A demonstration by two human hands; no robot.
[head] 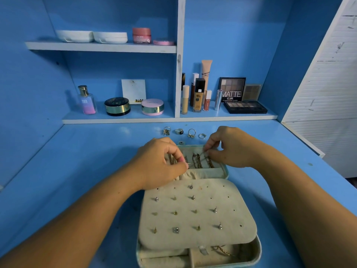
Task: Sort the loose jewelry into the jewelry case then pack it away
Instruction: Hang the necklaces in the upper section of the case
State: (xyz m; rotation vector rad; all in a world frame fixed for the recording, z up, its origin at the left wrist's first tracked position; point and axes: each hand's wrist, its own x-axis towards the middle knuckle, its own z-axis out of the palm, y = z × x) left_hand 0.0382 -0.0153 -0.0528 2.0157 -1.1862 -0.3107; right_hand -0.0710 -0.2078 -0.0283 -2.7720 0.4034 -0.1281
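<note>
Nearest to the person, below both wrists, the open jewelry case [259,246] is laid on the blue desk [77,171]. A gold necklace [222,251] is seen in its near right compartment. A beige earring panel [229,192] is folded over that half, and stud earrings [175,230] are pinned in rows across it. Just beyond the panel, directly under the hands, the far half of the case is lined with hanging chains [197,161] above a gathered pocket. The left hand [160,163] is held over the left side of this half with its fingers curled down at the chains; whether one is actually pinched cannot be told. The right hand [229,149] is held over the right side, and a thin chain [201,154] is pinched between its thumb and fingertips. Just past the hands, four rings [179,131] are set in a row on the desk, apart from the case. Farther back, a perfume bottle [86,100], a foundation bottle [199,97] and an eyeshadow palette [231,89] are stood on the low shelf.
</note>
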